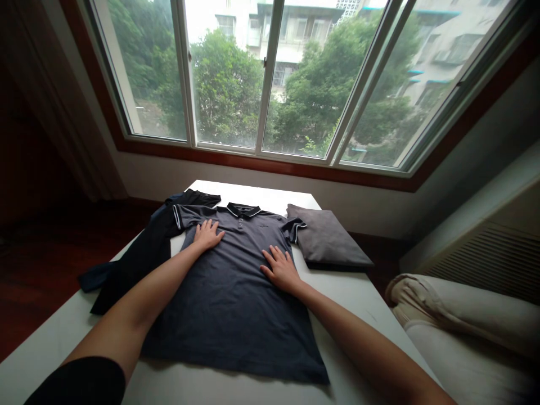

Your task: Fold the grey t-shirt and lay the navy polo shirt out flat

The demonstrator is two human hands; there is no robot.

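A dark grey polo shirt (244,304) lies spread face up on the white table (270,190), its black, white-edged collar toward the window and its hem toward me. On the chest below the sleeve at the left rests my left hand (207,235), palm down with fingers spread. My right hand (282,270) lies flat on the other side of the shirt, fingers apart. Some light wrinkles run across the cloth around both hands. Neither hand grips anything.
Dark clothes (143,253) are heaped along the table's left side, partly hanging over its edge. A folded grey cloth item (329,236) sits at the right, touching the shirt's sleeve. Beige padded bedding or upholstery (468,320) stands beyond the right edge. A window (261,84) spans the wall ahead.
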